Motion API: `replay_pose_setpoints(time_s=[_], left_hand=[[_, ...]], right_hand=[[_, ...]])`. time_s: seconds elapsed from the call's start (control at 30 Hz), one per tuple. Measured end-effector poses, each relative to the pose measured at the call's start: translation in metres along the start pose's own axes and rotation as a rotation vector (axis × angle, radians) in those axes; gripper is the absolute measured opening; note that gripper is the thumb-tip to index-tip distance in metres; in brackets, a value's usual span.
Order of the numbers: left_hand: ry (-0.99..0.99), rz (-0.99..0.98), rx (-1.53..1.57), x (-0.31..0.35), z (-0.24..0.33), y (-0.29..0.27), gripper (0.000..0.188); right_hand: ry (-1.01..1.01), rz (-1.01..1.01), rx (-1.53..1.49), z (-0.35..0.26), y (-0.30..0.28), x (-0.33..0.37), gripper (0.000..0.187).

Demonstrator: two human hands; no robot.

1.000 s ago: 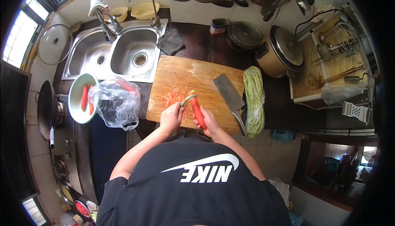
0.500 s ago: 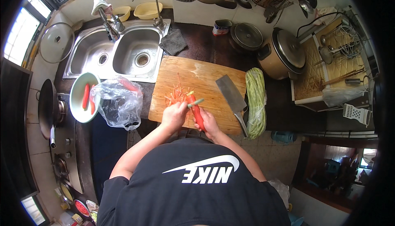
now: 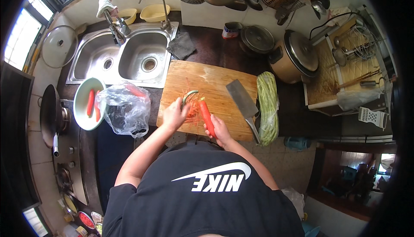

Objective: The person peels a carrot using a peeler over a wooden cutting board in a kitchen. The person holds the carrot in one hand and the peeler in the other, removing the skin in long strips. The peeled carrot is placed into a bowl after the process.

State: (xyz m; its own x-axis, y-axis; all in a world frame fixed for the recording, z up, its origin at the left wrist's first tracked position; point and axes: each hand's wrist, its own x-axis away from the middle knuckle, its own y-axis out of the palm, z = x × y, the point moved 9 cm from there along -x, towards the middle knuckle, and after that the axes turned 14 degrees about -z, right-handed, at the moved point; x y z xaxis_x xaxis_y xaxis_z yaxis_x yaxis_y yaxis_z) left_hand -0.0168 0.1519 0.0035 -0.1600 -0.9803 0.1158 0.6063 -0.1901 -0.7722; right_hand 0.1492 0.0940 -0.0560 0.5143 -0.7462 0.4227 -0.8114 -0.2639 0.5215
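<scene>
My right hand (image 3: 218, 132) is closed around the lower end of an orange-red carrot (image 3: 206, 115), whose greenish stem end points away from me. My left hand (image 3: 174, 114) grips a green-handled peeler (image 3: 189, 95), held apart from the carrot on its left. Below both hands lies a wooden cutting board (image 3: 189, 71), with a loose heap of orange peelings (image 3: 193, 112) partly hidden by my left hand. On the board's right side rests a cleaver (image 3: 242, 97), its handle toward me.
A bundle of long green beans (image 3: 268, 107) lies right of the board. To the left are a pale bowl (image 3: 80, 112) with peeled carrots and a clear plastic bag (image 3: 125, 114). Behind them is a double sink (image 3: 167, 64). Lidded pots (image 3: 258, 38) stand at the back right.
My left hand has moved left with the peeler, away from the carrot, and the peeler has turned. My right hand still holds the carrot in nearly the same place.
</scene>
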Motion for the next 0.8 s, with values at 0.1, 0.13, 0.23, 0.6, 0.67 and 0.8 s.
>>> replay_pose_setpoints(time_s=[0.1, 0.13, 0.23, 0.6, 0.67, 0.8], left_hand=[[-0.160, -0.110, 0.584, 0.000, -0.016, 0.046, 0.033], [-0.281, -0.223, 0.797, 0.003, -0.014, 0.063, 0.029], [-0.309, -0.251, 0.849, 0.000, -0.009, 0.063, 0.022], [-0.132, -0.224, 0.166, -0.010, -0.047, 0.055, 0.033], [-0.145, -0.183, 0.183, -0.006, -0.032, 0.039, 0.031], [-0.011, -0.114, 0.307, 0.011, 0.005, 0.025, 0.021]], right_hand=[[-0.083, 0.037, 0.183, -0.009, 0.003, -0.005, 0.038], [-0.114, 0.041, 0.238, -0.010, 0.002, -0.007, 0.039], [-0.138, 0.055, 0.368, -0.014, -0.002, -0.006, 0.041], [0.009, 0.056, 0.066, -0.002, -0.013, -0.001, 0.038], [0.002, 0.052, 0.034, -0.003, -0.013, 0.002, 0.037], [0.000, 0.043, -0.082, -0.001, -0.011, 0.001, 0.037]])
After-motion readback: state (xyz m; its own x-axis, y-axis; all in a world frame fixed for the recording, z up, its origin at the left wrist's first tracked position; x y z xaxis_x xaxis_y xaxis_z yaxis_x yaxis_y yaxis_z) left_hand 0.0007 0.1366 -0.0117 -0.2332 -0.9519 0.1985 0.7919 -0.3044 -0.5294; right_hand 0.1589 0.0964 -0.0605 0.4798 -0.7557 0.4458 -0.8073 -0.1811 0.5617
